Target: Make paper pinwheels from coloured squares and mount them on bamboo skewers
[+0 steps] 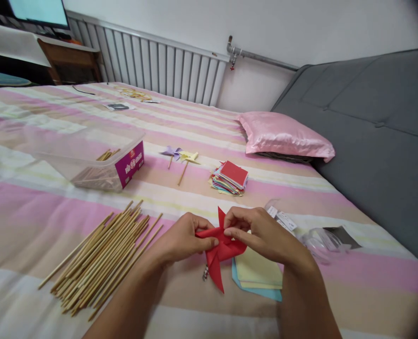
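Observation:
A red paper pinwheel (pixel 216 270) is held up over the bed, its pointed blades spread around a folded centre. My left hand (pixel 189 238) pinches its left side, thumb on the front. With thumb and fingertips closed near the centre, my right hand (pixel 253 233) grips the upper right part; anything small between those fingertips is hidden. Just below the pinwheel lies a little cluster of shiny metallic pieces (pixel 205 273). Yellow and blue paper sheets (pixel 260 270) lie beneath my right hand. Left of my left hand rests a loose pile of thin wooden sticks (pixel 103 259).
A clear plastic box (pixel 99 165) with sticks inside stands at left. Beyond my hands lie a purple pinwheel (pixel 172 152), a yellow pinwheel (pixel 188 157) and a stack of coloured paper (pixel 232 174). Clear plastic packaging (pixel 324 242) is at right, a pink pillow (pixel 286 135) farther back.

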Action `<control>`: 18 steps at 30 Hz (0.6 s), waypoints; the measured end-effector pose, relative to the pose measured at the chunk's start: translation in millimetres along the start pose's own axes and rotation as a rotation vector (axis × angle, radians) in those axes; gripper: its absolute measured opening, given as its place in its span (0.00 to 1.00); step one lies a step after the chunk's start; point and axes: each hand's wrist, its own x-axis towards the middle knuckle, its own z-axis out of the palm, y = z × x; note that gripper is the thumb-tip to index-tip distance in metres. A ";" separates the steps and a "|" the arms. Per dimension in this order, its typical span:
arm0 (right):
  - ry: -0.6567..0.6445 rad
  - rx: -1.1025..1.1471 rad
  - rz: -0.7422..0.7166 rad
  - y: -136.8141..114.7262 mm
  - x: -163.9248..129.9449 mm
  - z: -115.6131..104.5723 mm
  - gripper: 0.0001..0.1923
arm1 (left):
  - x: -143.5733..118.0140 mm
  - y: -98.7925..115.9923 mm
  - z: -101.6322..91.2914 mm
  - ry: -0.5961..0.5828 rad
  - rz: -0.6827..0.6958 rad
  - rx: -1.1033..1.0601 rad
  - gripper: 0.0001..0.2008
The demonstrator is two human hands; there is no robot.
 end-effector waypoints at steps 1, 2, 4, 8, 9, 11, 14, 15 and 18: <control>0.005 0.002 -0.001 0.0 0.4 0.5 0.04 | 0.0 0.3 0.1 0.000 0.000 0.000 0.14; 0.011 0.002 -0.003 0.0 0.8 0.9 0.04 | 0.0 0.7 0.2 0.002 0.000 0.002 0.15; 0.022 -0.004 -0.005 0.0 1.3 1.7 0.04 | 0.0 1.4 0.4 0.007 -0.005 0.001 0.15; 0.039 -0.020 -0.004 0.2 2.0 2.8 0.04 | -0.1 2.3 1.0 0.020 -0.014 -0.019 0.14; 0.042 -0.020 -0.002 0.2 2.2 3.0 0.04 | -0.1 2.5 1.1 0.021 -0.012 -0.024 0.13; 0.048 -0.021 0.000 0.5 2.7 3.6 0.04 | -0.2 2.6 1.2 0.024 -0.009 -0.034 0.12; 0.055 -0.025 -0.001 1.3 3.2 4.5 0.04 | -0.2 2.6 1.1 0.030 -0.009 -0.050 0.11; 0.059 -0.026 -0.002 1.7 3.3 4.9 0.04 | -0.1 2.5 1.0 0.029 -0.009 -0.054 0.11; 0.069 -0.022 -0.006 2.5 3.3 6.1 0.04 | 0.3 2.0 0.8 0.024 -0.008 -0.068 0.09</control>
